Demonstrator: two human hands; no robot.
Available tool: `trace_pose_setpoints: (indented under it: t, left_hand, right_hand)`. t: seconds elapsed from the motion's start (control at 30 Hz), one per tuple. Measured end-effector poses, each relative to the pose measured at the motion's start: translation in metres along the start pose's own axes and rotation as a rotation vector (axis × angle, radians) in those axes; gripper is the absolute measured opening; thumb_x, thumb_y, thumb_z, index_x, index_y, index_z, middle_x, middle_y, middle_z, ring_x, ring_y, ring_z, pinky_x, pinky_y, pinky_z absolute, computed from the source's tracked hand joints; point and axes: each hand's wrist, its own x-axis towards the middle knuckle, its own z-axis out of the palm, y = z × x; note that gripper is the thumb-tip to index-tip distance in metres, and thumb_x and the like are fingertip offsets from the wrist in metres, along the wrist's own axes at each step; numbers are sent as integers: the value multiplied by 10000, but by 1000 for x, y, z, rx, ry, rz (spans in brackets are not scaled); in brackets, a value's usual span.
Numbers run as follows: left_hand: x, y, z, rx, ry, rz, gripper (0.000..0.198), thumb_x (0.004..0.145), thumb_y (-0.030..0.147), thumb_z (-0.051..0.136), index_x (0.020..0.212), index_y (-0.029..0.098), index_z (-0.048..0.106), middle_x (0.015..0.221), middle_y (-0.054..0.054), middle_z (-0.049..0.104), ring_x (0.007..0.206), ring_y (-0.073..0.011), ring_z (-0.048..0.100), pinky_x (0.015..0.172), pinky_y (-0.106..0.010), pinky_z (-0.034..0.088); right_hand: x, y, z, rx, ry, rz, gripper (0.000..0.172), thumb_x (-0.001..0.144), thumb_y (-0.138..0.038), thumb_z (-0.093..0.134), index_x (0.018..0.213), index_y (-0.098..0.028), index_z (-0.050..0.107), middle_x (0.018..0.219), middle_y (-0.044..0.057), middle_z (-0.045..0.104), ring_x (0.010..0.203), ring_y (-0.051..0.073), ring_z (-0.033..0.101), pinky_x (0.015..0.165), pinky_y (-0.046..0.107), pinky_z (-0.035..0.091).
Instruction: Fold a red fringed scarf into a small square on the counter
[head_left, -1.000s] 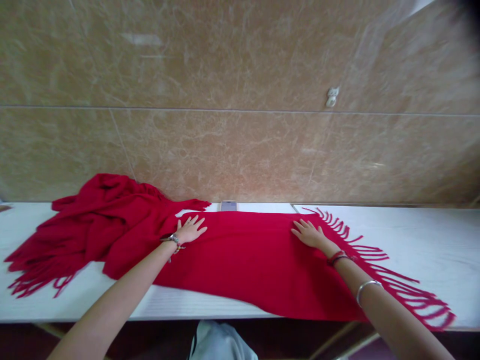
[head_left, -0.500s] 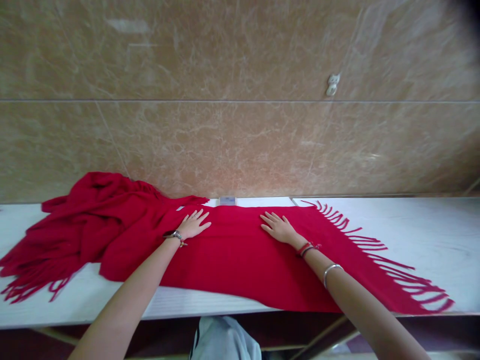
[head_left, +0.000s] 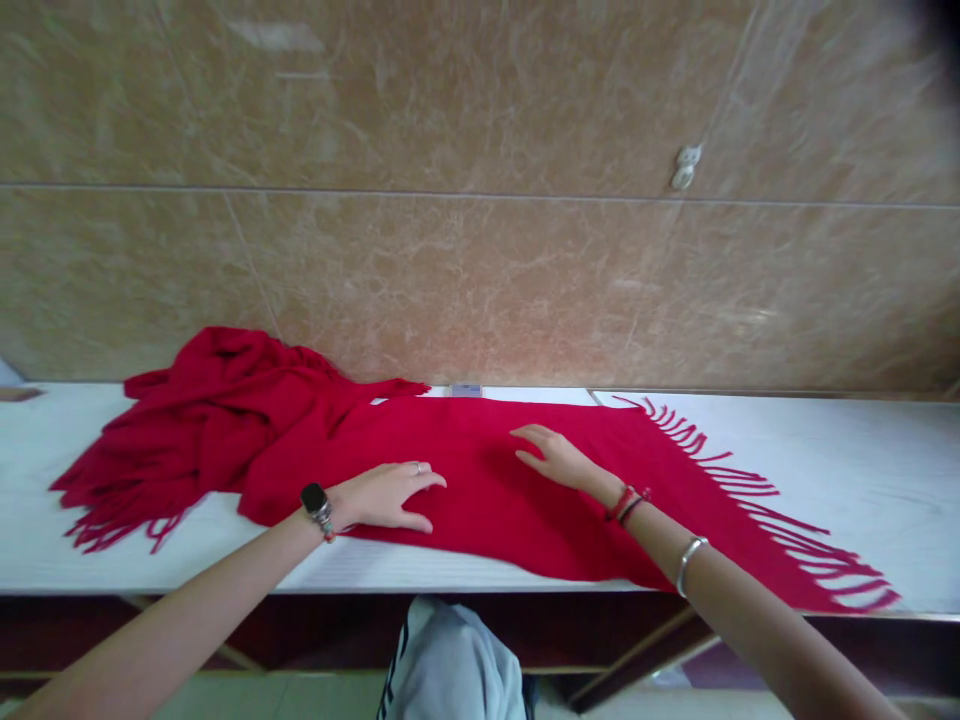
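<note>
The scarf [head_left: 465, 470] is coloured a solid deep red, and the same red is carried into its fringe [head_left: 750, 489] at right. The table [head_left: 847, 450] beneath is finished in white, faintly streaked with grey. The far wall [head_left: 450, 280] is mottled in tan and brown and veined with cream. A whitish figure [head_left: 685, 167] is seen against it at right. At left, a watch [head_left: 315, 498] is faced in black; at right, red and dark cords [head_left: 626, 502] and a silver bangle [head_left: 683, 572] are worn. On the near side, pale grey-blue trousers [head_left: 457, 660] are striped in black.
</note>
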Motion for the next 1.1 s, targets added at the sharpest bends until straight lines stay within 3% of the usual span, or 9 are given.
trace_pose_setpoints:
  t: [0.1,0.2,0.27,0.33,0.43,0.6,0.8,0.97,1.1]
  left_hand:
    - [-12,6,-2,45,-47,-5,519,765,375,586,1243,240,435,1168,-62,521,1051,-216,507,859,-280,405]
    - [-12,7,1,135,-23,-67,435,852,122,409,1266,253,412,1140,-50,544,974,-164,552,791,-236,421]
    - [-9,13,3,173,20,-93,413,867,101,362,1247,248,435,1109,-50,554,931,-153,565,754,-225,429]
    - [-8,21,5,175,53,-68,333,877,238,420,1205,228,476,1084,-56,558,940,-173,557,757,-241,434]
    - [-4,33,6,170,39,32,421,814,413,513,1186,217,491,1082,-63,555,970,-210,539,772,-272,438]
    - [2,35,6,223,3,37,383,836,134,429,1203,231,475,1003,-46,591,849,-164,579,688,-237,431]
    - [-1,39,-4,204,-20,76,440,776,340,540,1191,205,479,1057,-75,568,891,-214,568,724,-273,433]
    - [1,41,-3,287,-62,57,511,746,41,441,1212,249,440,1035,-57,571,840,-181,583,636,-239,426]
    - [8,37,11,243,28,-80,479,769,15,382,1196,225,443,1035,-65,593,910,-182,578,703,-251,434]
  right_hand:
    - [-12,-36,2,132,-135,-230,441,862,-386,419,1260,-200,447,1246,88,506,1147,184,451,978,331,370]
    - [-21,-52,11,118,-171,-264,439,862,-380,424,1262,-200,453,1291,96,467,1189,211,410,1010,385,322]
    - [-24,-53,17,111,-149,-231,418,864,-363,422,1244,-197,474,1288,98,472,1193,216,407,1015,404,309]
    - [-24,-51,19,128,-134,-207,407,862,-352,425,1234,-196,485,1279,95,482,1186,208,419,1012,391,318]
    - [-23,-48,20,167,-118,-188,387,854,-334,434,1209,-198,507,1262,86,500,1176,198,431,1007,370,332]
    - [-26,-45,20,229,-35,-171,321,837,-285,449,1124,-193,560,1160,82,577,1115,196,485,968,378,376]
    - [-28,-42,22,222,-12,-201,286,823,-257,465,1064,-174,592,1102,92,604,1062,191,518,937,359,404]
    - [-26,-42,22,246,-8,-184,261,823,-254,466,1022,-177,616,1084,83,616,1048,187,527,935,365,407]
    - [-26,-41,22,283,1,-178,242,818,-255,474,986,-181,631,1055,77,631,1021,186,543,918,364,420]
